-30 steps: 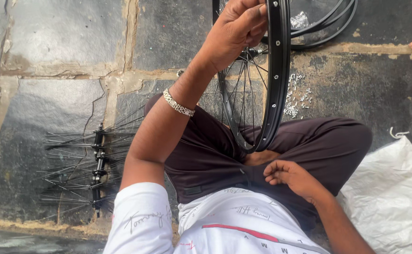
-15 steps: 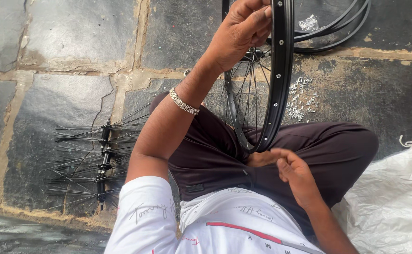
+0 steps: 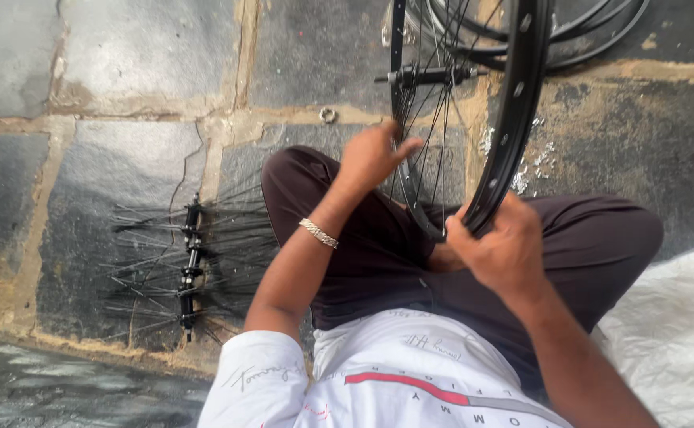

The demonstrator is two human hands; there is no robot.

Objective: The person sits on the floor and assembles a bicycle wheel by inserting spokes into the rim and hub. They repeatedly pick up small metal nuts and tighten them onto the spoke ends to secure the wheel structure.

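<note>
Head view, item one: black bicycle rim [image 3: 513,119], upright in the upper right of the frame, its lower edge resting at my lap. Item two: my right hand [image 3: 499,250], fingers clamped round the rim's lower arc; half a second ago it lay loose below the rim. Item three: my left hand [image 3: 372,154], now down from the top of the rim, fingers half curled against the spokes [image 3: 426,143] near centre; whether they pinch one I cannot tell. Item four: hub [image 3: 426,76], top centre. Item five: spoked hubs [image 3: 190,265] on the stone floor [image 3: 125,95], left. The grip has shifted lower, suggesting work on the spokes.
</note>
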